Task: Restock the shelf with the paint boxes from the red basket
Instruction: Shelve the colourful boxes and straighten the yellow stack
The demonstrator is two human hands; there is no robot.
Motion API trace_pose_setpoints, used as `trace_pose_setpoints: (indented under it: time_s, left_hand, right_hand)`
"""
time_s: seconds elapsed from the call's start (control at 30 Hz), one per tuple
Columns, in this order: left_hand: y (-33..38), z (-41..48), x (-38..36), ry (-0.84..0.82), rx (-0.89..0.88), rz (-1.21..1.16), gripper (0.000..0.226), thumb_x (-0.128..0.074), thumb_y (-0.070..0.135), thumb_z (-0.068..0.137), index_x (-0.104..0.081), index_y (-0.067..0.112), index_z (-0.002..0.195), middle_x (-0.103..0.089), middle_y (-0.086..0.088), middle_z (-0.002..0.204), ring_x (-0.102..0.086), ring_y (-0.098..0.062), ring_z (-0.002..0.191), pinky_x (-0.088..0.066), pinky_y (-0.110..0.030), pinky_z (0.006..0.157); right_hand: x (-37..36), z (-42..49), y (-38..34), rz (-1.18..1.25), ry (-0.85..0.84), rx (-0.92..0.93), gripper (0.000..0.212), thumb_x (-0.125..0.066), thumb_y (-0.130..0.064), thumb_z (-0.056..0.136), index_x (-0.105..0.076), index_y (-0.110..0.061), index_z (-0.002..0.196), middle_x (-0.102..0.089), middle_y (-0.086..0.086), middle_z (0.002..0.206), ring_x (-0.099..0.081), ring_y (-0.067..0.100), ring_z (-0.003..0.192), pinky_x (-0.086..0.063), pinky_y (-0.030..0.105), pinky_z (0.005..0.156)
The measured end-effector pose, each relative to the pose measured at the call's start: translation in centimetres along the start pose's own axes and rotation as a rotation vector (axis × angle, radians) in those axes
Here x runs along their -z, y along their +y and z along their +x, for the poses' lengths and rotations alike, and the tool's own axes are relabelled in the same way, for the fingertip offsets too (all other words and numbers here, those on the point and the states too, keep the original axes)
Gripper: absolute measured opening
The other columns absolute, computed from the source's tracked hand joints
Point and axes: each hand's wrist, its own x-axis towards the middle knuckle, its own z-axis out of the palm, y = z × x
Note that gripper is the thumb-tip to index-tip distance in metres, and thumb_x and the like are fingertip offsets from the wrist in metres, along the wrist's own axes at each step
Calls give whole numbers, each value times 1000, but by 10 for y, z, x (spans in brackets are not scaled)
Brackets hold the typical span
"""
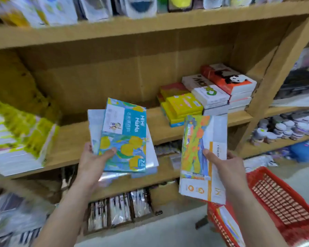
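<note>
My left hand (pixel 93 161) grips a small stack of paint boxes; the top one is a teal box with yellow flowers (pixel 125 134), held in front of the wooden shelf (pixel 168 132). My right hand (pixel 225 166) holds one orange, yellow and white paint box (pixel 198 154) upright, to the right of the stack. The red basket (pixel 284 198) stands on the floor at the lower right, with another paint box (pixel 228 223) leaning inside its near wall.
On the shelf's right part lie stacks of yellow boxes (pixel 182 107), white boxes (pixel 210 97) and orange panda boxes (pixel 234 81). Yellow-edged packs (pixel 20 138) fill the left end. Small jars (pixel 284 127) sit on the neighbouring shelf at the right. Packaged goods line the lower shelves.
</note>
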Motion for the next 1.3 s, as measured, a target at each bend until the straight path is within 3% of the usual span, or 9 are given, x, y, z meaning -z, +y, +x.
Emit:
trace_pose_setpoints:
  time_s: [0.1, 0.27, 0.43, 0.53, 0.77, 0.93, 1.1, 1.23, 1.3]
  left_hand:
    - [-5, 46, 20, 23, 55, -31, 46, -81, 3, 77, -58, -2, 116, -74, -17, 107, -73, -30, 90, -58, -52, 89]
    - [-1, 95, 27, 26, 152, -20, 26, -79, 13, 83, -62, 7, 102, -73, -10, 92, -70, -20, 72, -56, -30, 63]
    - [-9, 118, 25, 33, 170, 249, 33, -74, 28, 88, -54, 15, 111, -65, -16, 125, -67, -34, 102, -54, -46, 95]
    - [-17, 115, 25, 140, -9, 758, 52, -68, 47, 88, -57, 22, 132, -41, -16, 144, -40, -38, 130, -35, -44, 111]
    - [-40, 101, 26, 106, -156, 784, 78, -63, 57, 87, -43, 10, 147, -56, -12, 141, -49, -36, 127, -41, -50, 105]
    - [-38, 110, 38, 222, -144, 965, 69, -57, 52, 93, -43, 15, 149, -55, -17, 142, -44, -43, 128, -35, -50, 104]
    - [-35, 119, 48, 179, -103, 1057, 94, -42, 84, 71, -48, 27, 146, -46, -17, 143, -39, -41, 132, -31, -49, 108]
    - [-31, 103, 20, 145, -160, 1016, 94, -42, 83, 69, -48, 31, 147, -42, -14, 143, -37, -40, 131, -32, -50, 108]
    - [-29, 99, 1, 101, -193, 1022, 94, -42, 83, 69, -47, 32, 147, -40, -12, 145, -36, -38, 131, -31, -49, 108]
  right_hand:
    - [-41, 1, -16, -5, -55, 0, 50, -88, -38, 76, -68, -10, 112, -80, 3, 95, -79, 20, 71, -60, 38, 67]
    - [-93, 20, -41, -1, -149, 0, 42, -87, -37, 78, -70, -11, 107, -81, 4, 95, -79, 25, 78, -61, 39, 68]
    - [-132, 51, -63, -32, -223, 13, 43, -87, -38, 78, -69, -12, 108, -81, 2, 92, -78, 16, 64, -58, 31, 57]
    - [-150, 65, -66, -53, -287, -17, 38, -86, -36, 80, -68, -12, 102, -80, 2, 86, -76, 13, 55, -57, 28, 51]
    - [-165, 81, -66, -99, -396, -68, 27, -77, -34, 90, -57, -22, 77, -66, -7, 67, -63, 7, 45, -42, 16, 32]
    - [-206, 73, -58, -86, -522, -139, 25, -79, -33, 89, -74, -14, 103, -79, -3, 69, -77, 15, 59, -62, 30, 54]
    - [-231, 59, -62, -69, -579, -126, 17, -76, -30, 92, -71, -15, 85, -72, -4, 72, -65, -2, 41, -46, 13, 38]
    - [-203, 62, -61, -80, -478, -80, 15, -79, -35, 88, -72, -22, 85, -82, 2, 88, -78, 14, 64, -62, 29, 54]
    - [-175, 66, -64, -67, -436, -49, 13, -79, -34, 88, -71, -24, 87, -80, -6, 80, -77, 9, 60, -58, 24, 47]
